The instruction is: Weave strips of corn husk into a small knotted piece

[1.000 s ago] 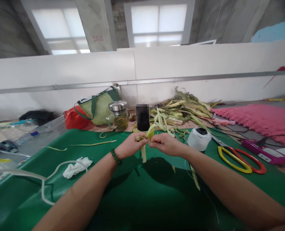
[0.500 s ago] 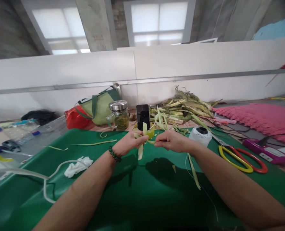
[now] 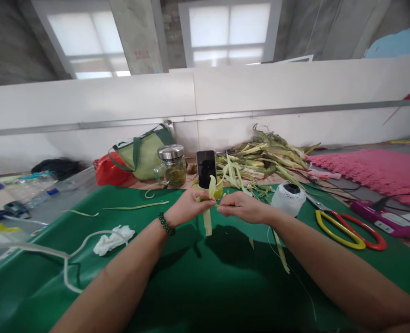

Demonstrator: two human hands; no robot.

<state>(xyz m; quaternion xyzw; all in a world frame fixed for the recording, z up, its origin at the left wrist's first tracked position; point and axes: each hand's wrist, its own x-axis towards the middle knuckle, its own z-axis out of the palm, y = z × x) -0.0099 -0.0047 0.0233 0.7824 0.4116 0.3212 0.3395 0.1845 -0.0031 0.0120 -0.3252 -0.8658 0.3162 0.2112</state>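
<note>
My left hand (image 3: 187,208) is closed on a pale green corn-husk strip (image 3: 208,222) that hangs down over the green mat (image 3: 205,282). It wears a dark green bead bracelet (image 3: 165,224). My right hand (image 3: 242,206) pinches the same husk piece from the right, fingertips almost touching the left hand's. A thin husk strand (image 3: 280,249) trails down from under my right wrist. Both hands are held above the mat, in front of an upright phone (image 3: 205,167).
A pile of corn husks (image 3: 263,157) lies behind. A white thread spool (image 3: 288,196), red and yellow scissors (image 3: 346,229), a glass jar (image 3: 171,166), a green bag (image 3: 142,152), a crumpled white tissue (image 3: 113,238) and a pink knitted mat (image 3: 374,169) surround the work area.
The hands drew slightly apart half a second ago, then came back together. The hanging husk strip has shifted and now hangs straighter.
</note>
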